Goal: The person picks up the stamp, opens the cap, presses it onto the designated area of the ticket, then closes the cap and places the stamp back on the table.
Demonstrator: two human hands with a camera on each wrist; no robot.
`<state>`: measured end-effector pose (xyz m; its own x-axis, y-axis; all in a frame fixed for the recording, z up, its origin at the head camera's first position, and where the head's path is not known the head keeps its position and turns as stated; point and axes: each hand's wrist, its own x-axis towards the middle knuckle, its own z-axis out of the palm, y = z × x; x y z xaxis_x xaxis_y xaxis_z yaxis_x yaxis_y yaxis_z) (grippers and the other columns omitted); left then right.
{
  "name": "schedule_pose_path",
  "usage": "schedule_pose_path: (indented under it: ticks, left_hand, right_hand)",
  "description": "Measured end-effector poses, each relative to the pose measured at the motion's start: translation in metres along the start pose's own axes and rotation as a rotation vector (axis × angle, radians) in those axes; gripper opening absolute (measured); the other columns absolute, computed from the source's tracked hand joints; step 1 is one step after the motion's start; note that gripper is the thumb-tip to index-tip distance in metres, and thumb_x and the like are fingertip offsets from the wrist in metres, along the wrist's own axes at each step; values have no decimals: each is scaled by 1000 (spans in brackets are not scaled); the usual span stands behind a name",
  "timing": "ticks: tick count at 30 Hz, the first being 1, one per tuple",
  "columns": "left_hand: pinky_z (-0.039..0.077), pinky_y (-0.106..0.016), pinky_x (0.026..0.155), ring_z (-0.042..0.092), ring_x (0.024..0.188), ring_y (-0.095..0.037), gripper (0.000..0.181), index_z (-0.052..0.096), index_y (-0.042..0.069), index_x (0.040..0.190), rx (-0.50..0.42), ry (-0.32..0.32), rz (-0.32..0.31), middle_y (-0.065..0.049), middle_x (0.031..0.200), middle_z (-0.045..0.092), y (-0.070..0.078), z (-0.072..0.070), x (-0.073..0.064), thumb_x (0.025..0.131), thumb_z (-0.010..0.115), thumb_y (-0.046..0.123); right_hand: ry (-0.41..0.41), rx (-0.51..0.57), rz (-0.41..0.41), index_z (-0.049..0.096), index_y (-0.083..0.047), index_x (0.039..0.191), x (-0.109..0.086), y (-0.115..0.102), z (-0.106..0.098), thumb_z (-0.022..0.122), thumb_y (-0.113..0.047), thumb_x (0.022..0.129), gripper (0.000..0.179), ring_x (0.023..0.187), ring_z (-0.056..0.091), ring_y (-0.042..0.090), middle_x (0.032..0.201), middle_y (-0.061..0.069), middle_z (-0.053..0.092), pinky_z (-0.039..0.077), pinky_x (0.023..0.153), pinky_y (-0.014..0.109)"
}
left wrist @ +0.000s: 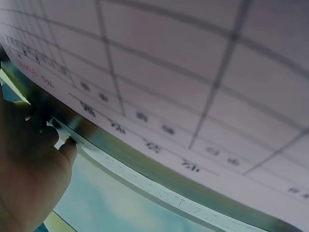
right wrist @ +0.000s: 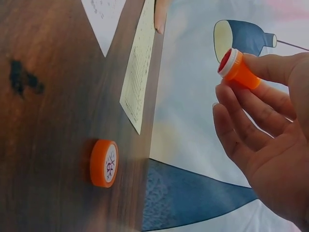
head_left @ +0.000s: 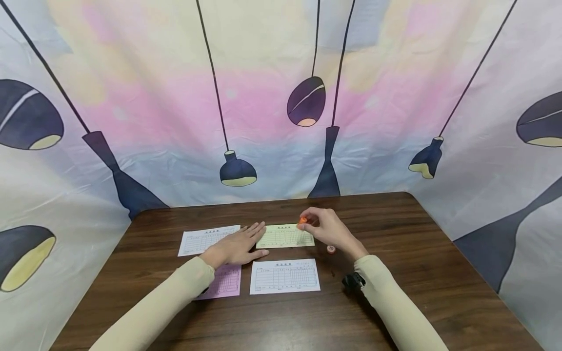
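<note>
Lamp-print cloth (head_left: 272, 97) backs the wood counter (head_left: 290, 321). I see the right grip (head_left: 330, 228) pinching the orange stamp (right wrist: 242, 73), held near the right end of the yellow slip (head_left: 283, 238), red face downward. One cap (right wrist: 104, 163) sits on the counter nearby. Left grip (head_left: 239, 246): fingers extended, thumb apart, at the slip's left end.

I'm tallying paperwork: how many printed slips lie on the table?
4, in two rows: far row, white slip left, yellow slip right; near row, pink slip left, second white slip right. The left hand or sleeve may hide more.
</note>
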<state>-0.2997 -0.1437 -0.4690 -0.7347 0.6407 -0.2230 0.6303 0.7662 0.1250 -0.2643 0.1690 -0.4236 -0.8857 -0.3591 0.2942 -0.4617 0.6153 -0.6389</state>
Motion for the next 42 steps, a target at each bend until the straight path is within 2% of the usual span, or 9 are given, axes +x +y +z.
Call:
schedule_pose_path:
  ticks: [13, 21, 25, 34, 42]
  left_hand:
    - [18, -51, 136, 12, 167, -24, 88, 11, 15, 170, -2, 1, 6, -5, 179, 7, 1, -1, -3, 106, 32, 72]
    - [18, -51, 136, 12, 167, -24, 88, 12, 15, 170, 3, 3, 3, -5, 179, 7, 0, 0, -2, 106, 32, 72]
    - [19, -51, 136, 13, 167, -25, 88, 14, 14, 170, 12, 10, 6, -5, 179, 8, -1, -1, -1, 106, 32, 71]
    - [19, -51, 135, 14, 167, -25, 88, 14, 13, 170, 17, 9, 12, -6, 179, 9, -1, -1, 0, 106, 32, 71]
    - [18, -50, 136, 12, 167, -23, 88, 12, 15, 170, 19, 8, -2, -4, 179, 8, -1, 0, -2, 105, 31, 73]
  right_hand:
    - [19, -19, 28, 78, -18, 114, 6, 11, -1, 80, -27, 95, 21, 85, 72, 8, 99, -4, 79, 61, 78, 29]
    - [-12, -24, 33, 79, -8, 115, 9, 16, 1, 81, -19, 94, 24, 88, 74, 10, 99, 0, 81, 62, 80, 32]
    - [-21, -40, 29, 79, -7, 114, 11, 20, 3, 82, -16, 93, 23, 86, 74, 10, 98, 1, 81, 62, 78, 31]
    - [-101, -48, 97, 81, -13, 105, 12, 28, 9, 83, -16, 91, 14, 77, 68, 5, 90, -4, 79, 56, 70, 26]
    - [-158, -66, 117, 81, -11, 106, 14, 32, 12, 85, -18, 90, 18, 77, 67, 5, 88, -5, 78, 56, 70, 26]
